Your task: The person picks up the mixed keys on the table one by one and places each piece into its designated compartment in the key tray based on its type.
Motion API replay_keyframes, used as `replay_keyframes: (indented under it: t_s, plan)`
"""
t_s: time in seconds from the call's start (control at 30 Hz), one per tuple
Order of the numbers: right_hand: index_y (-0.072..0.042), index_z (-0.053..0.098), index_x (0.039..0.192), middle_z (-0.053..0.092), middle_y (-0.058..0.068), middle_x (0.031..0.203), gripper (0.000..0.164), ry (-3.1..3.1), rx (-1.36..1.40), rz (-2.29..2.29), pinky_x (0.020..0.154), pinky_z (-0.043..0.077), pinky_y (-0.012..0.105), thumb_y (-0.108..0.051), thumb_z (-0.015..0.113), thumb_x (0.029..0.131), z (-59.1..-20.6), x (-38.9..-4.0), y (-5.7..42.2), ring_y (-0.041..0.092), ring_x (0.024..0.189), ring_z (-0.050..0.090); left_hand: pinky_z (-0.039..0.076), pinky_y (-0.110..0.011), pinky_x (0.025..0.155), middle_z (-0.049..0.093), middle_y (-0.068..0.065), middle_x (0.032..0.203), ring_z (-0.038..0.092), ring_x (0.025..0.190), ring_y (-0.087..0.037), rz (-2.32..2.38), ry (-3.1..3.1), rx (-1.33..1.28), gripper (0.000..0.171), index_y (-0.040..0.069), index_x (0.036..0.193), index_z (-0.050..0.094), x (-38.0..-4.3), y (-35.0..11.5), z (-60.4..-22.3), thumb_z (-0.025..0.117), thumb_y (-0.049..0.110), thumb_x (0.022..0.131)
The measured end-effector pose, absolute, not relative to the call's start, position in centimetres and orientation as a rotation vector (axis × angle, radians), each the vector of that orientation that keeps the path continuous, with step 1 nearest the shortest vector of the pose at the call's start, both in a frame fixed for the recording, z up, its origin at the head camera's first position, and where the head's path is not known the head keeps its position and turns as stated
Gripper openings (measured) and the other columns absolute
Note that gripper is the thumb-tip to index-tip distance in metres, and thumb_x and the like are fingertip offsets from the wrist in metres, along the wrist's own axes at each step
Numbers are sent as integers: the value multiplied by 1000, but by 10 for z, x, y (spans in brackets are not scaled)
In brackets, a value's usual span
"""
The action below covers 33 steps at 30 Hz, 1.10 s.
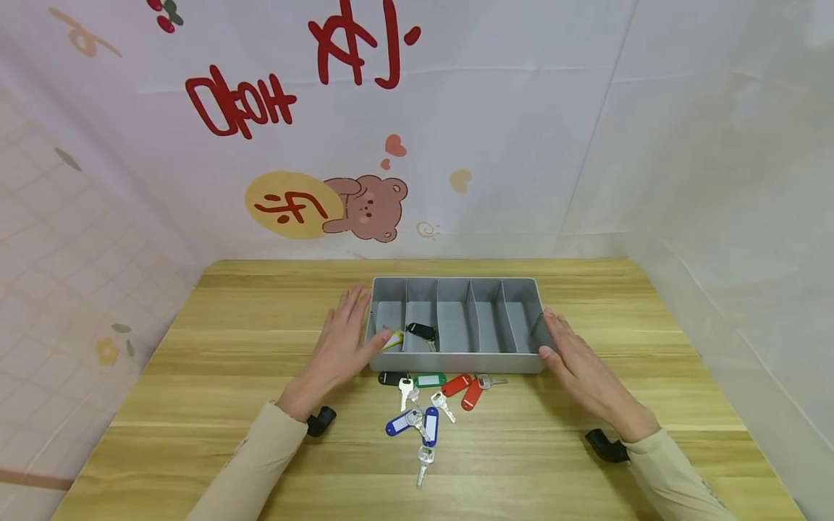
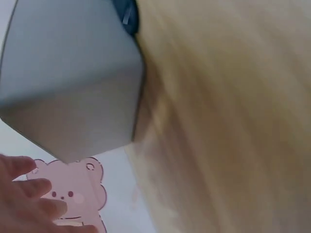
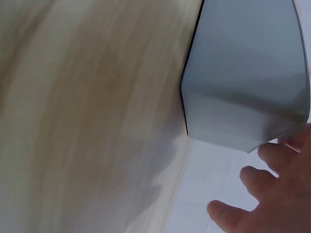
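A grey divided tray (image 1: pixel 457 363) stands on the table between the two hands. My left hand (image 1: pixel 339 340) is at its left end, fingers extended and thumb over the near corner. At the right end is my right hand (image 1: pixel 580 365), its fingers straight along the wall and the thumb by the front corner. Whether either palm presses the tray, I cannot tell. In the leftmost compartment lies a yellow key tag (image 1: pixel 394 340), partly behind the left thumb. The adjoining compartment holds a black key tag (image 1: pixel 421 331) with a key.
In front of the tray lie a black tag (image 1: pixel 392 378), a green tag (image 1: pixel 430 380), red tags (image 1: pixel 457 385), blue tags (image 1: pixel 431 425) and several keys (image 1: pixel 426 457). The wooden table (image 1: pixel 521 449) meets a printed backdrop (image 1: pixel 508 130) behind the tray.
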State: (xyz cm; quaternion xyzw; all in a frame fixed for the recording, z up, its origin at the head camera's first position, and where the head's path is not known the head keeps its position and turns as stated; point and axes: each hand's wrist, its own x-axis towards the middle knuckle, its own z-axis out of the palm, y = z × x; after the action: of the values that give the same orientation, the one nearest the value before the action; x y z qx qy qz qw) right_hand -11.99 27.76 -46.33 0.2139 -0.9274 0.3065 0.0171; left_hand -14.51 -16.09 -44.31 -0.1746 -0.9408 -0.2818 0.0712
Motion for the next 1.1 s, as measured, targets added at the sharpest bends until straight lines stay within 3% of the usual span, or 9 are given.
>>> replay_keyframes:
  t_s: [0.07, 0.17, 0.27, 0.4, 0.73, 1.1]
  plan:
    - [-6, 12, 167, 15, 20, 171, 68, -2859, 654, 942, 122, 13, 64, -27, 46, 112, -462, -118, 276, 45, 156, 12, 11, -70, 119, 8, -18, 172, 4, 158, -41, -838, -2881, -526, 88, -1, 163, 23, -144, -163, -447, 50, 58, 103]
    - [-5, 15, 166, 18, 19, 171, 69, -2798, 650, 910, 126, 10, 50, -25, 50, 110, -459, -114, 271, 41, 157, 13, 11, -70, 120, 2, -15, 173, 1, 158, -38, -837, -2933, -530, 90, 1, 165, 17, -144, -164, -451, 45, 61, 104]
    - [-3, 21, 165, 24, 19, 169, 69, -2712, 669, 865, 127, 10, 35, -23, 56, 108, -454, -110, 263, 38, 156, 19, 12, -69, 120, 0, -13, 173, 1, 159, -36, -831, -2956, -532, 91, 2, 165, 15, -144, -163, -453, 45, 62, 104]
    - [-1, 30, 162, 33, 18, 166, 69, -2598, 716, 828, 125, 14, 27, -21, 62, 104, -447, -103, 249, 39, 152, 30, 13, -69, 120, 1, -14, 173, 2, 159, -36, -808, -2962, -536, 93, 2, 166, 14, -145, -161, -456, 46, 62, 103]
    - [4, 49, 150, 51, 18, 154, 63, -2398, 882, 831, 121, 23, 22, -42, 54, 108, -437, -89, 217, 34, 143, 48, 13, -69, 120, 0, -11, 174, -1, 159, -32, -800, -2977, -555, 99, 4, 166, 11, -146, -157, -456, 50, 66, 99]
    - [-8, 60, 145, 59, 7, 148, 53, -2419, 1022, 957, 116, 32, 21, -28, 74, 98, -436, -82, 180, 29, 134, 57, 16, -67, 120, 2, -11, 174, 2, 159, -30, -747, -2984, -562, 101, 1, 165, 13, -152, -152, -456, 48, 69, 100]
